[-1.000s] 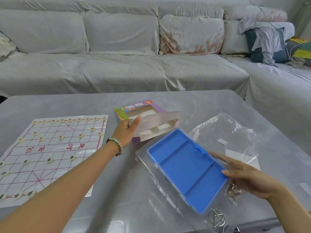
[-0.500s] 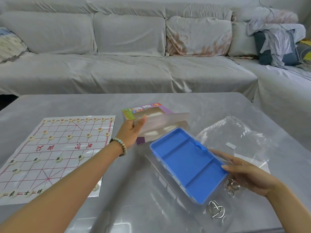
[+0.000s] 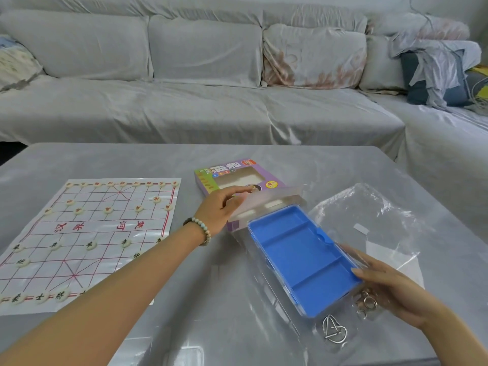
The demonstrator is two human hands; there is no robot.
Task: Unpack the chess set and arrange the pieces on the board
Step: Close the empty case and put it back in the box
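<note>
Grey counter (image 3: 211, 286) stood before a sofa (image 3: 184, 107); left hand (image 3: 221, 207) gripped a clear lid (image 3: 269, 204), right hand (image 3: 390, 291) touched a blue tray (image 3: 298, 254), fingers straight.

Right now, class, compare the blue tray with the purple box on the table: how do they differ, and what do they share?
Colour: the blue tray is plain blue with empty compartments; the purple box carries print and a cut-out window. Place: the tray is nearer, by the right hand; the box lies farther, partly behind the translucent lid the left hand holds. Both are rectangular and shallow.
</note>
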